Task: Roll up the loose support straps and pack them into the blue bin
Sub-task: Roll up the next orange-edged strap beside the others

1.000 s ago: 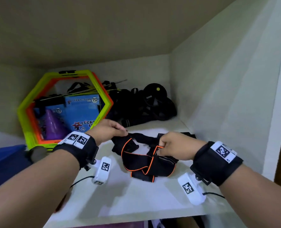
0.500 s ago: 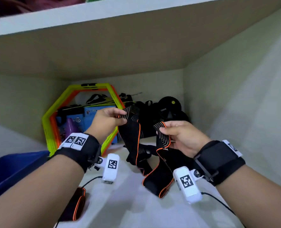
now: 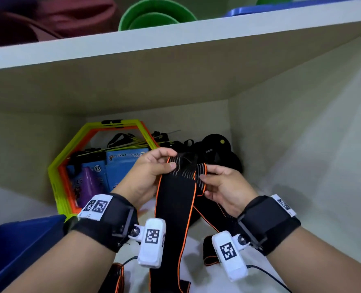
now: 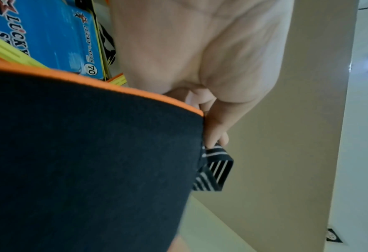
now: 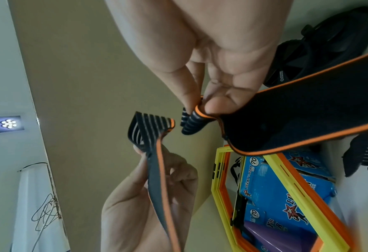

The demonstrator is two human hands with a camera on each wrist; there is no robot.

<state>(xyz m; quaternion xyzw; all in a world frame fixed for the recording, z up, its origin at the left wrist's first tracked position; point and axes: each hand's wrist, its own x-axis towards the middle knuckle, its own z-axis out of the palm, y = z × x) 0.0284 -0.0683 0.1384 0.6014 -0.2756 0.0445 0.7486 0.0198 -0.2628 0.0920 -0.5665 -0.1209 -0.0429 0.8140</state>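
A black support strap [image 3: 175, 199] with orange edging and a grey-striped end hangs in front of me over the shelf. My left hand [image 3: 154, 166] pinches its striped top corner on the left, and my right hand [image 3: 217, 182] pinches the orange edge on the right. The strap [image 4: 81, 162] fills the left wrist view, with the left hand [image 4: 215, 134] holding the striped tip. In the right wrist view the right hand [image 5: 202, 104] pinches the strap [image 5: 297, 116]. The blue bin [image 3: 16, 246] sits low on the left. Another rolled strap [image 3: 116, 278] lies beside it.
A yellow-and-orange hexagonal frame [image 3: 56, 172] leans at the back of the shelf [image 3: 207, 275], with blue boxes [image 3: 124, 166] and a purple cone [image 3: 90, 182] behind it. Black gear [image 3: 217, 151] is piled at the back right. An upper shelf [image 3: 175, 39] hangs overhead.
Both hands have lifted the strap off the shelf and brought its top end together, spreading it upright between them. The view has tilted upward, so the upper shelf now shows.
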